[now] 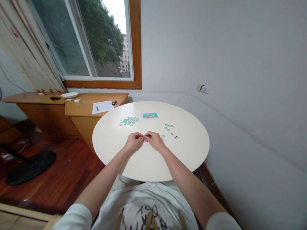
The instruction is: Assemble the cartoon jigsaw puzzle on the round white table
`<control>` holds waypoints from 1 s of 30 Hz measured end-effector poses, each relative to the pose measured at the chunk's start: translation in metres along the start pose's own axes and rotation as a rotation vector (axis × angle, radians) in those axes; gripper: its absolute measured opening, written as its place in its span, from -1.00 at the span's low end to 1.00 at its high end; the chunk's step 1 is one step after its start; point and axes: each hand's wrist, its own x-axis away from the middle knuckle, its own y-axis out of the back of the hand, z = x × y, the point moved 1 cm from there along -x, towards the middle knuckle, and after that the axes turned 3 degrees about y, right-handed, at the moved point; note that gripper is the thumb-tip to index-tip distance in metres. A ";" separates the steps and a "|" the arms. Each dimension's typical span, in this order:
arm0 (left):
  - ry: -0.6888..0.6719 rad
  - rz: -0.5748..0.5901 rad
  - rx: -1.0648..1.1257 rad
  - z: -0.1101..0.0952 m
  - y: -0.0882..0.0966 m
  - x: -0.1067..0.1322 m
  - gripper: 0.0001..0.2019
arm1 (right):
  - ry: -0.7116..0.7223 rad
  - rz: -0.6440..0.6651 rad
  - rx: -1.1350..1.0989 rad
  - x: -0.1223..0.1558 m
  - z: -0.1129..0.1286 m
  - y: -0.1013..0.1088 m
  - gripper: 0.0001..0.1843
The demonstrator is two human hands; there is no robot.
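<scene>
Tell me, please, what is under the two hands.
Between the left hand and right hand, small pink and green pieces show over the white table. What both hands cover cannot be seen, so I cannot count the pieces.

Smooth table (148, 163), varnished wood, soft cloth.
From where I stand: table has a faint sheen, laminate-looking. Puzzle pieces (129, 121) toward its left edge look like thin card, finish too small to tell. Picture card (150, 115) near its far edge: smooth, printed. Desk (82, 123): varnished wood, slight shine; paper sheet (100, 107) near its front right corner, matt. Floor (74, 179): glossy wood. Curtain (35, 48) and shirt (148, 195): matt cloth, creased. Stand base (40, 164): smooth, metal or plastic, can't tell. Wall (240, 51): matt.
</scene>
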 end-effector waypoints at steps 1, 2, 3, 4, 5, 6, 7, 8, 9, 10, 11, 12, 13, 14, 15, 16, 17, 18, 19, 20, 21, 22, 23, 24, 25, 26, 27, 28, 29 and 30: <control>-0.001 -0.001 -0.005 0.000 0.000 0.000 -0.87 | 0.002 0.000 0.002 0.000 0.000 0.000 -0.86; -0.001 -0.003 -0.012 -0.001 0.000 0.001 -0.86 | 0.004 0.000 0.005 0.000 0.000 0.000 -0.86; -0.002 -0.005 -0.021 -0.002 0.000 0.001 -0.86 | 0.005 0.000 0.010 0.000 0.000 0.001 -0.86; -0.005 -0.009 -0.034 -0.003 -0.001 0.001 -0.86 | 0.004 0.000 0.018 0.000 0.001 0.001 -0.86; -0.008 -0.013 -0.050 -0.004 -0.001 0.002 -0.86 | 0.001 0.000 0.029 0.000 0.001 0.001 -0.86; -0.012 -0.016 -0.067 -0.005 -0.001 0.002 -0.86 | -0.004 -0.002 0.041 0.000 0.001 0.001 -0.86; -0.017 -0.020 -0.085 -0.006 0.000 0.003 -0.86 | -0.007 -0.003 0.055 0.000 0.001 0.002 -0.85; -0.023 -0.021 -0.102 -0.007 0.000 0.003 -0.86 | -0.009 -0.003 0.071 0.000 0.001 0.002 -0.85; -0.030 -0.022 -0.117 -0.008 0.000 0.004 -0.85 | -0.009 -0.004 0.087 0.001 0.002 0.002 -0.85; -0.037 -0.022 -0.129 -0.009 0.000 0.004 -0.85 | -0.008 -0.005 0.102 0.001 0.002 0.002 -0.85; -0.044 -0.024 -0.139 -0.009 0.000 0.005 -0.84 | -0.007 -0.007 0.116 0.001 0.002 0.002 -0.85; -0.050 -0.027 -0.147 -0.009 0.000 0.005 -0.84 | -0.007 -0.008 0.129 0.001 0.002 0.002 -0.84; -0.053 -0.033 -0.154 -0.010 0.000 0.006 -0.83 | -0.007 -0.010 0.141 0.001 0.001 0.002 -0.85; -0.056 -0.037 -0.159 -0.011 -0.001 0.006 -0.83 | -0.006 -0.010 0.151 0.001 0.001 0.002 -0.84; -0.057 -0.039 -0.165 -0.011 -0.001 0.006 -0.83 | -0.006 -0.011 0.160 0.000 0.001 0.002 -0.84; -0.058 -0.040 -0.173 -0.012 -0.001 0.006 -0.83 | -0.004 -0.012 0.169 0.000 0.000 0.001 -0.85; -0.060 -0.041 -0.182 -0.013 -0.001 0.007 -0.84 | -0.001 -0.010 0.178 0.000 0.000 0.001 -0.85; -0.063 -0.042 -0.192 -0.014 -0.001 0.007 -0.85 | 0.003 -0.009 0.187 -0.001 -0.001 0.001 -0.85; -0.066 -0.042 -0.204 -0.015 -0.002 0.007 -0.86 | 0.009 -0.009 0.196 -0.001 -0.002 0.000 -0.84; -0.070 -0.043 -0.216 -0.016 -0.002 0.007 -0.86 | 0.016 -0.009 0.204 -0.001 -0.002 0.000 -0.84; -0.074 -0.045 -0.231 -0.016 -0.002 0.007 -0.87 | 0.024 -0.009 0.214 -0.002 -0.003 0.000 -0.85; -0.078 -0.046 -0.247 -0.016 -0.002 0.007 -0.87 | 0.032 -0.009 0.224 -0.002 -0.004 -0.001 -0.85; -0.084 -0.048 -0.263 -0.015 -0.003 0.007 -0.86 | 0.041 -0.009 0.236 -0.002 -0.005 -0.001 -0.85; -0.090 -0.052 -0.277 -0.014 -0.003 0.007 -0.86 | 0.050 -0.008 0.248 -0.002 -0.005 -0.001 -0.86; -0.096 -0.055 -0.289 -0.013 -0.003 0.006 -0.86 | 0.058 -0.004 0.260 -0.002 -0.006 -0.001 -0.86; -0.102 -0.057 -0.301 -0.012 -0.003 0.006 -0.85 | 0.066 0.001 0.273 -0.002 -0.007 -0.001 -0.86; -0.105 -0.057 -0.315 -0.012 -0.003 0.006 -0.85 | 0.073 0.006 0.284 -0.002 -0.007 -0.001 -0.86; -0.105 -0.056 -0.331 -0.011 -0.003 0.006 -0.84 | 0.078 0.011 0.295 -0.002 -0.008 -0.001 -0.85; -0.103 -0.053 -0.351 -0.011 -0.003 0.005 -0.83 | 0.082 0.015 0.305 -0.002 -0.008 -0.002 -0.85; -0.101 -0.050 -0.372 -0.011 -0.003 0.005 -0.82 | 0.085 0.019 0.316 -0.003 -0.009 -0.002 -0.84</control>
